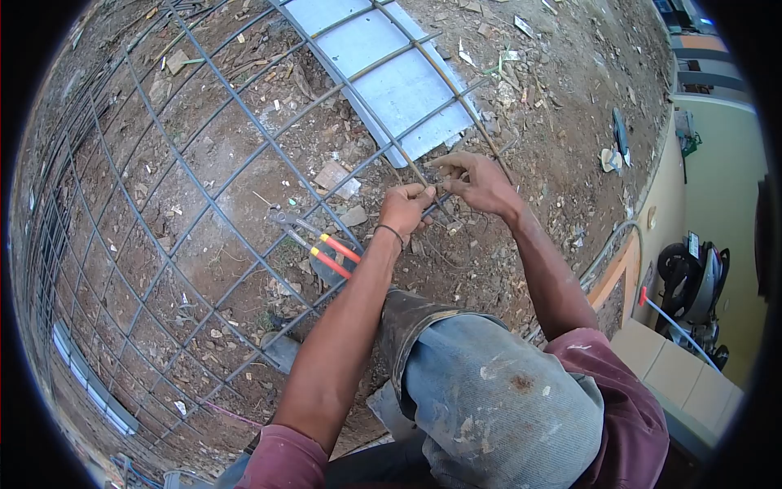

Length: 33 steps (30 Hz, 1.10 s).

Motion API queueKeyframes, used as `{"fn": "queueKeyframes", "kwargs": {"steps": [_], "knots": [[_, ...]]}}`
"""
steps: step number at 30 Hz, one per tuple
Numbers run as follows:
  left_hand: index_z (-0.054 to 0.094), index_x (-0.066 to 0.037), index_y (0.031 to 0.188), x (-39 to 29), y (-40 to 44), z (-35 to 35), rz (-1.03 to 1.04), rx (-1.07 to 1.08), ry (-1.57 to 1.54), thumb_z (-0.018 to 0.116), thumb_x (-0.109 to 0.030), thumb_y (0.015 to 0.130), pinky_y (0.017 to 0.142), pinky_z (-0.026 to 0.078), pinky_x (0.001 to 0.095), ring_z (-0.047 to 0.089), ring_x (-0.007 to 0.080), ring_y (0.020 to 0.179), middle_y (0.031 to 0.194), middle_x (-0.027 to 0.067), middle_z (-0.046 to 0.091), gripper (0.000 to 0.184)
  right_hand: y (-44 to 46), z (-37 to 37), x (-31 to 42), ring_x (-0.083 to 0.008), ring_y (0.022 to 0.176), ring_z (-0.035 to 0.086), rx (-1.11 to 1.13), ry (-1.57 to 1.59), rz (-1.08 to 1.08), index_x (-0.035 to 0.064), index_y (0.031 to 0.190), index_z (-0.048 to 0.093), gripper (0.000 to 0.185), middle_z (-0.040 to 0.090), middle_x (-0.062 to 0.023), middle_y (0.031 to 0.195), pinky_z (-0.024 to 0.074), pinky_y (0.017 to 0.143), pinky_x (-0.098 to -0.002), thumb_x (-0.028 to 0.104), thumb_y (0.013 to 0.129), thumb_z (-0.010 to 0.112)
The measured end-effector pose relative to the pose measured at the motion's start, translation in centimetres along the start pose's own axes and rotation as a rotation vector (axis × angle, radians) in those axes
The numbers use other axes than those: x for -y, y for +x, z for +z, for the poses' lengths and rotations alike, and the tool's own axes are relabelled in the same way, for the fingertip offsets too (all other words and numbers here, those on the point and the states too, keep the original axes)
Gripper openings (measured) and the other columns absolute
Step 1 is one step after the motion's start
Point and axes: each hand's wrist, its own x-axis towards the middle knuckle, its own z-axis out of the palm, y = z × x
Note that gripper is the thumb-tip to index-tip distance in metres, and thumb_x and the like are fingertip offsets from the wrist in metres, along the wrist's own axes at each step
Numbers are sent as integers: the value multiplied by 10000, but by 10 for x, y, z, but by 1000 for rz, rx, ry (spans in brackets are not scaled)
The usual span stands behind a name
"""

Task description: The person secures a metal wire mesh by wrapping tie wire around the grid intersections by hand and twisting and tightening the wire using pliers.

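Observation:
A grid of steel rebar (213, 204) stretches from the left side to the spot where both hands work. My left hand (405, 209) is closed in a pinch at the grid's near edge, against a bar. Beside it on the right, my right hand (481, 183) has its fingers bent together over the same edge. Whatever small thing lies between the fingertips is hidden; thin wire-like strands show just below. Pincers (318, 248) with red and yellow handles rest by my left forearm, their jaws toward the grid. A denim-covered knee (505, 391) rises in front.
A pale metal sheet (383, 81) lies under the grid's far part. Rubble and soil (570, 122) cover the ground. At the right are a wall, a motorcycle (692, 277), a wooden frame (615, 277) and a red-tipped pole (676, 326). Another pale strip (94, 383) lies far left.

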Motion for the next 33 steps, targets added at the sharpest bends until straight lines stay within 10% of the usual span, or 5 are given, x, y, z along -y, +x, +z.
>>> {"fn": "queueKeyframes", "kwargs": {"steps": [8,17,23,33], "knots": [[807,-43,944,0,-1,3,-25,-68,36,670,-258,1051,517,466,289,585,110,580,759,20,703,277,-1,24,2,-392,871,696,62,-458,-155,-9,861,724,165,699,-204,874,546,804,-496,154,876,714],[831,-90,973,-5,-4,8,3,-160,154,711,-304,988,649,524,389,669,176,627,721,93,709,246,-53,45,-1,-375,898,698,-73,-583,-305,2,1142,666,270,675,-179,1068,564,788,-493,154,919,648],[812,-37,952,7,7,7,64,-187,186,696,-256,1018,562,488,331,579,124,603,725,38,681,256,-54,45,43,-392,846,712,111,-618,3,-3,1377,554,449,675,-208,1018,561,746,-508,175,970,621],[789,-24,896,-3,-2,2,30,-156,172,726,-266,990,558,441,333,548,105,608,662,16,646,268,-8,22,46,-315,877,737,463,-968,-398,4,1055,706,218,727,-163,923,556,792,-482,150,971,567]]}}
